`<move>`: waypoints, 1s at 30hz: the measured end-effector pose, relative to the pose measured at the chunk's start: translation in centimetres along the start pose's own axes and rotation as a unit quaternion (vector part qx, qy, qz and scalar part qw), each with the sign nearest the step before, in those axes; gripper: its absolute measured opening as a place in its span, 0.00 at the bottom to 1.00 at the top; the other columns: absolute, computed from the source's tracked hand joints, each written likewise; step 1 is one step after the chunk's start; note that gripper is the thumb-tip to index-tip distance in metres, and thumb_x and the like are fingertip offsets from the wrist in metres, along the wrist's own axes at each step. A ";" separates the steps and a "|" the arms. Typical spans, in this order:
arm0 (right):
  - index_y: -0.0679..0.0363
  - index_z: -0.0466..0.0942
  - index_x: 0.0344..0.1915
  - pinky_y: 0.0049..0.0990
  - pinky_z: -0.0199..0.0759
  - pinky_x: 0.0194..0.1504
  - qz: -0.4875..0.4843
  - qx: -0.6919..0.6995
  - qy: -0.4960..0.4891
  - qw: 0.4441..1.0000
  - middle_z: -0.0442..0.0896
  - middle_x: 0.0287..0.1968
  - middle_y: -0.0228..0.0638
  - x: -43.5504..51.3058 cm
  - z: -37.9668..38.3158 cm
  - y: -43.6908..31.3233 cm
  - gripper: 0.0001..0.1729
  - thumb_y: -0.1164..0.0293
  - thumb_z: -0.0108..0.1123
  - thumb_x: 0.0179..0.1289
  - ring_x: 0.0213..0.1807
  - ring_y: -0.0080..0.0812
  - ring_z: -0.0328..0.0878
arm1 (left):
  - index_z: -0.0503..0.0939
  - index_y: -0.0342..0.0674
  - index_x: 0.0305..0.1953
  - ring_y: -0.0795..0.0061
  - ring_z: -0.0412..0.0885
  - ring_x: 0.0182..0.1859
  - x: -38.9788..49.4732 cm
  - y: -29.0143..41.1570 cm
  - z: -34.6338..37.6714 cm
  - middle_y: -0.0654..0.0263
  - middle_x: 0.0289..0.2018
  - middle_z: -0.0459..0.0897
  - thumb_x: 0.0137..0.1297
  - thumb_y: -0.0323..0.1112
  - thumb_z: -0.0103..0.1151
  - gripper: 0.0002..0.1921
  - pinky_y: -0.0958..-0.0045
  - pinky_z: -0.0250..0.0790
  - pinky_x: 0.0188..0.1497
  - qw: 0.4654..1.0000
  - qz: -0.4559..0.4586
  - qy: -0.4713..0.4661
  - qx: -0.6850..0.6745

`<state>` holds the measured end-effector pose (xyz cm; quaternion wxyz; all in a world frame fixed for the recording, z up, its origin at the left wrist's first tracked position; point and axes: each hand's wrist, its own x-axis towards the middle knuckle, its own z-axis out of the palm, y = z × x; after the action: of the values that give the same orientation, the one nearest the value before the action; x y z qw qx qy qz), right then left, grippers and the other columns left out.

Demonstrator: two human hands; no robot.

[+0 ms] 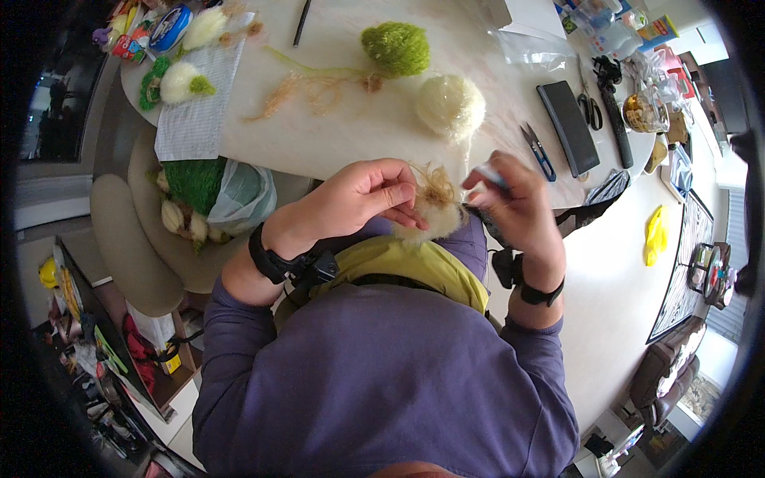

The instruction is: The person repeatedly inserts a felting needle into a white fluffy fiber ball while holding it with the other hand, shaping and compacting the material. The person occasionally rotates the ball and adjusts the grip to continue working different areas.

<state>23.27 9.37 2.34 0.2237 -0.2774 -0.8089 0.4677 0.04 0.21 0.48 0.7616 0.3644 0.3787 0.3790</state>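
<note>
My left hand (379,194) pinches a fuzzy cream yarn piece (427,224) above my lap. Loose tan yarn strands (439,185) form a root-like tuft on top of it. To its right, my right hand (508,194) is blurred, its fingers closed on a small pale-blue object (493,176) too smeared to name. A cream yarn strand (467,152) runs from a fluffy cream yarn ball (451,106) on the table down toward the piece. Behind that lies a green yarn ball (395,49), its tail reaching left to tangled peach yarn (317,89).
Blue-handled thread snips (539,154), a dark case (568,128) and black scissors (590,107) lie right on the pale table (269,137). Finished cream yarn pieces (179,83) rest on a lined paper sheet (197,119) at left. A chair (137,257) holds a bag (242,194) and green yarn work (194,182).
</note>
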 end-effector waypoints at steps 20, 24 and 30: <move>0.61 0.73 0.42 0.26 0.68 0.30 0.012 0.038 0.008 0.999 0.74 0.25 0.34 -0.5 2.3 -0.3 0.28 0.62 0.76 0.43 0.27 0.28 0.74 | 0.69 0.36 0.38 0.77 0.77 0.49 -2.3 1.0 -0.5 0.70 0.35 0.73 0.74 0.31 0.42 0.07 0.75 0.69 0.54 0.992 0.094 -0.041 0.067; 0.65 0.74 0.43 0.27 0.72 0.32 0.017 0.019 -0.050 0.998 0.79 0.28 0.39 -0.2 3.8 -0.8 0.35 0.57 0.79 0.39 0.30 0.25 0.77 | 0.68 0.37 0.41 0.78 0.77 0.47 -3.0 1.1 -0.1 0.67 0.40 0.74 0.73 0.31 0.44 0.05 0.75 0.71 0.52 0.990 0.121 -0.055 0.037; 0.67 0.76 0.34 0.24 0.69 0.28 0.056 0.020 -0.033 0.998 0.77 0.25 0.35 0.5 4.5 -1.5 0.18 0.67 0.73 0.50 0.26 0.21 0.73 | 0.65 0.39 0.51 0.76 0.76 0.45 -4.2 1.5 0.3 0.63 0.50 0.74 0.64 0.36 0.58 0.18 0.76 0.71 0.46 0.981 0.179 0.046 0.053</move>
<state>19.74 6.30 1.65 0.1760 -0.3018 -0.7897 0.5043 -1.97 -2.73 3.15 0.6424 0.4485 0.3619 0.5052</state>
